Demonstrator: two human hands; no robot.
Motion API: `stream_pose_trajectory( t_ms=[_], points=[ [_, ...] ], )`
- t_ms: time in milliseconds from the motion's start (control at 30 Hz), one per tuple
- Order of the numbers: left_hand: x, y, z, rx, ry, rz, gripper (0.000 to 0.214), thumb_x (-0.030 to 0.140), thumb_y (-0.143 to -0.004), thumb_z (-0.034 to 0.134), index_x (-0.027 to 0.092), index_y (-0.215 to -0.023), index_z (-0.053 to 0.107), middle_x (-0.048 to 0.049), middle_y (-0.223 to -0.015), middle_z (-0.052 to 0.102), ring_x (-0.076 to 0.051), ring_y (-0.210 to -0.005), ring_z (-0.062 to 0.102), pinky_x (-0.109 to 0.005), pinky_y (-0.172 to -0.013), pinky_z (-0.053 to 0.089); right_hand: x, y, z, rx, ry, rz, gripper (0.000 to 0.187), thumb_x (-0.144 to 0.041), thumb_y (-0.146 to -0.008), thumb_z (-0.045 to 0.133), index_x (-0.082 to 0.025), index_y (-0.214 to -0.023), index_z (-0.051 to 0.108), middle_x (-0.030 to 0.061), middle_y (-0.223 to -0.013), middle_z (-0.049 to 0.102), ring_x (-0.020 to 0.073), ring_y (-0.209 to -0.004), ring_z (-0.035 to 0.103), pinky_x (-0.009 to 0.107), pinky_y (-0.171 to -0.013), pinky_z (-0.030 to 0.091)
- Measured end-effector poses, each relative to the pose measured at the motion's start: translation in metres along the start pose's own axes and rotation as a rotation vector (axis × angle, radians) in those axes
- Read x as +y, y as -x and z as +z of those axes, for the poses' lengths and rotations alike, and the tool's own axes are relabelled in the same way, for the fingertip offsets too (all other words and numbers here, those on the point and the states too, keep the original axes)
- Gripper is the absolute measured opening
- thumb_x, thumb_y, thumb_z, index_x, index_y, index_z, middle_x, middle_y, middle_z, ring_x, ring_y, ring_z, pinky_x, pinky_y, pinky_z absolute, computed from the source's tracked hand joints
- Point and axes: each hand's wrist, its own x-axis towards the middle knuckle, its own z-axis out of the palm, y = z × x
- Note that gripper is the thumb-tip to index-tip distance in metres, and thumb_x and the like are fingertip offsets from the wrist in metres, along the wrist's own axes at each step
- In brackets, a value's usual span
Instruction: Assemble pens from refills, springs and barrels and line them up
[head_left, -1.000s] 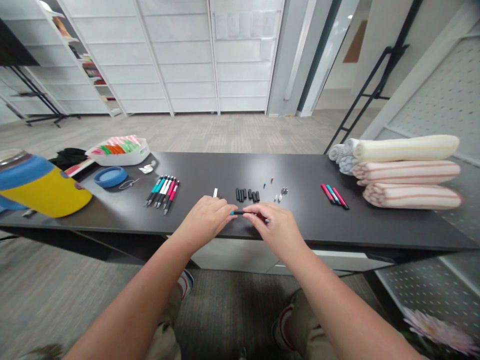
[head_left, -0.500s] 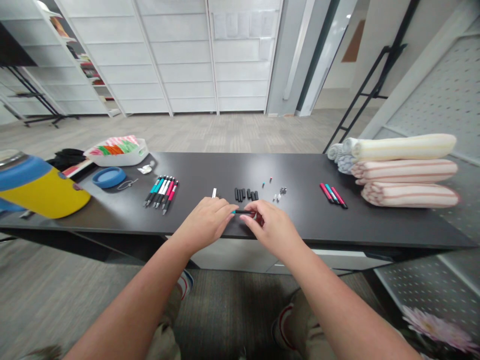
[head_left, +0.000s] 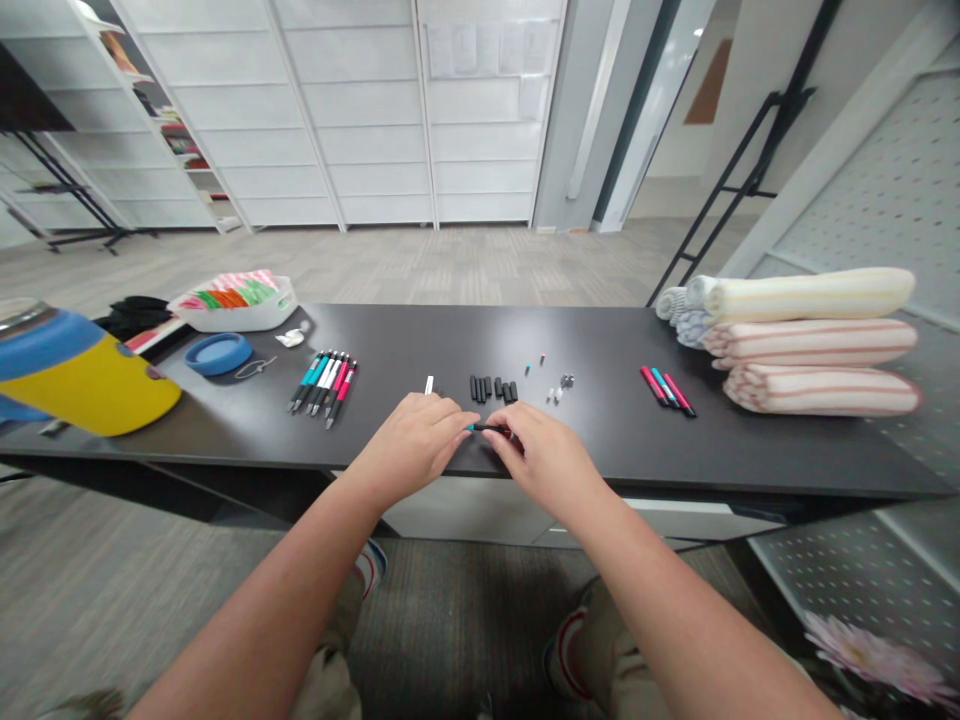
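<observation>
Two grips, one pen (head_left: 489, 428): left grip (head_left: 420, 437) pinches the teal end, right grip (head_left: 546, 450) pinches the dark end. Main risk, my read: slip. Both holds look like fingertips only on a thin round barrel, so a hard twist or an off-axis pull could spin it or pop a part loose. Anything that lets go could skid on the smooth table (head_left: 420, 335) or drop over the near edge, which is close. Second risk: fingers knocking the black sleeves (head_left: 480, 388), which lie just beyond the hands and would probably roll. Clear bits (head_left: 555, 395) and metal bits (head_left: 568, 381) sit farther right, past the right fingertips (too small here to make out shapes); a stray sweep could scatter them. Position: pen lies roughly level, side to side, spanning the gap between the hands, above the table's near strip. Short middle length is exposed; teal shows right at the left fingertips, black runs right into the right pinch. Far right end is hidden by those fingers, so can't tell what's seated there.
</observation>
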Motion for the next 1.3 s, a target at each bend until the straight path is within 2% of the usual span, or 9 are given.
stream_pose_trajectory(
  t_ms=[100, 233, 367, 533, 633, 800, 933, 1133, 1300],
  points=[
    [-0.0004, 0.0003, 0.0000, -0.003, 0.001, 0.002, 0.028, 0.024, -0.107, 0.051, 0.020, -0.131, 0.065, -0.0095, -0.112, 0.072, -0.025, -0.106, 0.066, -0.042, -0.094, 0.047, -0.0006, -0.0001, -0.0008, -0.006, 0.016, 0.002, 0.018, -0.031, -0.108, 0.054, -0.020, -0.102, 0.067, 0.0058, -0.099, 0.070, 0.0213, -0.091, 0.065, 0.033, -0.081, 0.047],
    [-0.0002, 0.0003, 0.0000, -0.005, -0.001, -0.007, 0.027, 0.024, -0.107, 0.051, 0.020, -0.130, 0.066, -0.0089, -0.112, 0.072, -0.026, -0.107, 0.065, -0.043, -0.095, 0.047, -0.0005, 0.0004, -0.0004, 0.005, -0.015, 0.008, 0.013, -0.031, -0.103, 0.065, -0.021, -0.111, 0.065, 0.0052, -0.106, 0.071, 0.0195, -0.091, 0.066, 0.031, -0.079, 0.047],
    [0.0000, 0.0004, -0.0003, -0.008, 0.002, -0.005, 0.027, 0.024, -0.107, 0.051, 0.020, -0.129, 0.066, -0.0092, -0.112, 0.072, -0.025, -0.106, 0.065, -0.042, -0.094, 0.047, -0.0006, 0.0005, -0.0001, -0.002, 0.043, -0.012, 0.018, -0.031, -0.108, 0.053, -0.021, -0.103, 0.067, 0.0059, -0.101, 0.070, 0.0204, -0.092, 0.065, 0.032, -0.079, 0.047],
    [0.0000, 0.0004, -0.0007, -0.009, -0.001, -0.004, 0.027, 0.023, -0.106, 0.052, 0.021, -0.129, 0.066, -0.0091, -0.111, 0.072, -0.025, -0.107, 0.065, -0.043, -0.094, 0.047, -0.0018, 0.0001, -0.0010, -0.010, 0.022, 0.000, 0.013, -0.033, -0.105, 0.061, -0.021, -0.109, 0.066, 0.0053, -0.106, 0.070, 0.0201, -0.092, 0.066, 0.032, -0.079, 0.048],
    [0.0002, 0.0002, -0.0004, -0.004, 0.002, -0.003, 0.027, 0.023, -0.106, 0.053, 0.021, -0.128, 0.067, -0.0089, -0.110, 0.072, -0.025, -0.105, 0.065, -0.042, -0.094, 0.047, -0.0018, 0.0001, -0.0003, -0.016, 0.045, -0.004, 0.017, -0.032, -0.108, 0.054, -0.022, -0.106, 0.066, 0.0059, -0.104, 0.070, 0.0205, -0.093, 0.066, 0.032, -0.079, 0.049],
    [0.0006, 0.0001, -0.0003, 0.003, 0.001, -0.005, 0.027, 0.024, -0.106, 0.053, 0.021, -0.129, 0.067, -0.0088, -0.109, 0.072, -0.025, -0.105, 0.065, -0.042, -0.093, 0.047, -0.0015, 0.0005, 0.0004, -0.007, 0.015, 0.005, 0.013, -0.032, -0.105, 0.061, -0.022, -0.112, 0.065, 0.0055, -0.108, 0.070, 0.0206, -0.096, 0.067, 0.032, -0.081, 0.049],
    [0.0006, 0.0002, -0.0006, -0.003, -0.001, -0.004, 0.026, 0.024, -0.106, 0.052, 0.021, -0.127, 0.067, -0.0087, -0.109, 0.072, -0.024, -0.104, 0.065, -0.041, -0.093, 0.047, -0.0020, 0.0005, -0.0002, -0.020, 0.064, -0.005, 0.020, -0.033, -0.109, 0.051, -0.021, -0.106, 0.066, 0.0065, -0.105, 0.070, 0.0207, -0.093, 0.066, 0.033, -0.080, 0.049],
    [0.0005, 0.0000, -0.0006, 0.000, -0.004, -0.001, 0.027, 0.023, -0.106, 0.052, 0.021, -0.128, 0.067, -0.0092, -0.108, 0.072, -0.025, -0.104, 0.065, -0.041, -0.093, 0.047, -0.0027, 0.0000, 0.0003, -0.028, 0.060, -0.007, 0.014, -0.030, -0.105, 0.059, -0.021, -0.112, 0.067, 0.0064, -0.108, 0.070, 0.0201, -0.095, 0.066, 0.032, -0.080, 0.050],
    [0.0006, -0.0003, -0.0012, 0.002, -0.015, 0.002, 0.026, 0.022, -0.105, 0.052, 0.021, -0.126, 0.068, -0.0090, -0.108, 0.073, -0.024, -0.103, 0.066, -0.041, -0.092, 0.047, -0.0042, 0.0000, -0.0005, -0.068, 0.133, -0.026, 0.027, -0.035, -0.110, 0.049, -0.021, -0.107, 0.072, 0.0071, -0.103, 0.069, 0.0195, -0.090, 0.067, 0.031, -0.077, 0.050]
  ],
)
